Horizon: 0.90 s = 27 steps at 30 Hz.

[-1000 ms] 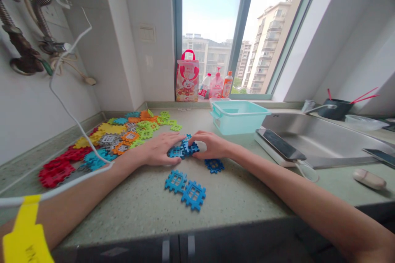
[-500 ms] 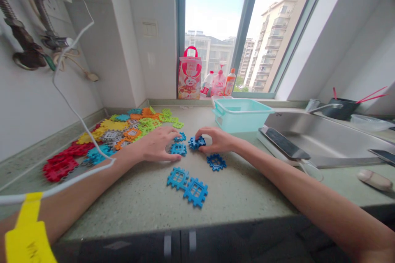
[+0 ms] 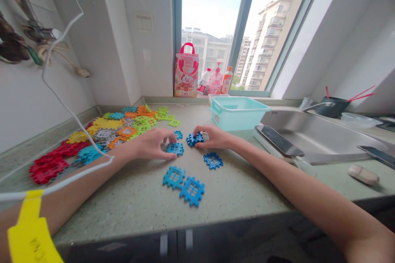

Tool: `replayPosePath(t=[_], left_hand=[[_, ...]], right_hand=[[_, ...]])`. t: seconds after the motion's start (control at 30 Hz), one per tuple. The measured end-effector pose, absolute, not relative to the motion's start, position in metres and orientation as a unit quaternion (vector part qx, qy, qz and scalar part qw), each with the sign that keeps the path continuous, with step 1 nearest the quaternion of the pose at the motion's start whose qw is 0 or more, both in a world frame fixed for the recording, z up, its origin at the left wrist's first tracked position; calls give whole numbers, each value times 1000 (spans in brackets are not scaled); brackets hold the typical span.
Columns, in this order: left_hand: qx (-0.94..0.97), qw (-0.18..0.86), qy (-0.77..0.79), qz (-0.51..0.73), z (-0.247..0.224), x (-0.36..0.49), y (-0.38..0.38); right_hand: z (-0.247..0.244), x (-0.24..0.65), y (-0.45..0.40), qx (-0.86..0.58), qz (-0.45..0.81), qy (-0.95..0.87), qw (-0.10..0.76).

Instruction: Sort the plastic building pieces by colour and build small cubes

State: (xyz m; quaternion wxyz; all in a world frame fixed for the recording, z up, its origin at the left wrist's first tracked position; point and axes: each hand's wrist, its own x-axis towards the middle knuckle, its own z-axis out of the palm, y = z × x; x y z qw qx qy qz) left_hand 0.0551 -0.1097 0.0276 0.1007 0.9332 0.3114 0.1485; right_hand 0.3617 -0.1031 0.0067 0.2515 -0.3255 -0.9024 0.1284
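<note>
My left hand is curled around a blue window-patterned interlocking piece, thumb at its near edge and fingers at its far side. Just beyond, a smaller-looking blue piece lies partly beside my fingertips. My right hand pinches a small stack of darker blue interlocking pieces resting at the counter surface. Closer to me lie a single dark blue piece and two blue pieces touching each other, one left and one right.
Behind my left arm spreads a pile of red, yellow, grey, orange and green pieces. A white cable crosses over that arm. A turquoise bin stands ahead, with a phone and a steel sink to the right.
The view has shifted slightly. My left index finger has drawn back from the farther blue piece, leaving it more exposed. My right hand stays on the dark blue stack.
</note>
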Motion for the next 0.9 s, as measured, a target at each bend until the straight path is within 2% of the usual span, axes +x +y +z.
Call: replayPosePath(t=[0.3, 0.6, 0.8, 0.9], left_hand=[[921, 93, 346, 151, 24, 54, -107], [859, 23, 453, 235, 20, 69, -81], [860, 29, 460, 219, 11, 69, -74], [868, 63, 440, 220, 10, 67, -73]], right_hand=[[6, 361, -102, -338, 101, -902, 247], [3, 362, -101, -337, 100, -902, 249], [5, 362, -101, -325, 106, -905, 253], [9, 363, -104, -314, 97, -901, 284]])
